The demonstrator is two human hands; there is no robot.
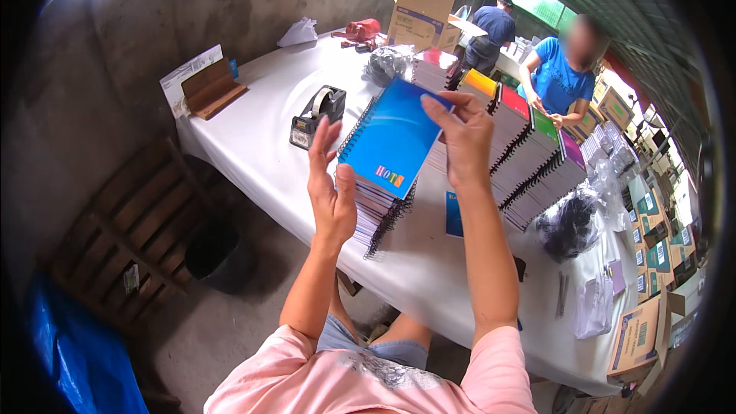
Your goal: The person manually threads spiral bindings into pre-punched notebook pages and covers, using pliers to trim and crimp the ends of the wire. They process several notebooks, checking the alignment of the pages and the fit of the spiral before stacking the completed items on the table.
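A blue spiral notebook [400, 134] is over a tall stack of spiral-bound notebooks [371, 213] in front of me. Whether its underside rests on the stack or hangs just above it, I cannot tell. My right hand [469, 138] pinches the notebook's far right corner, thumb on the cover and fingers beneath. Beside the black coil on the opposite edge, my left hand [333, 198] is upright with fingers stretched out, palm toward the notebook. Part of another blue cover [454, 216] lies on the table under my right forearm.
Left on the white-covered table [253, 132] are a black tape dispenser [317, 115] and a brown wooden holder [215, 95]. Notebook stacks with yellow, red [514, 102], green and purple covers stand at right, near clear plastic packets [571, 222]. A person in blue [566, 69] works across.
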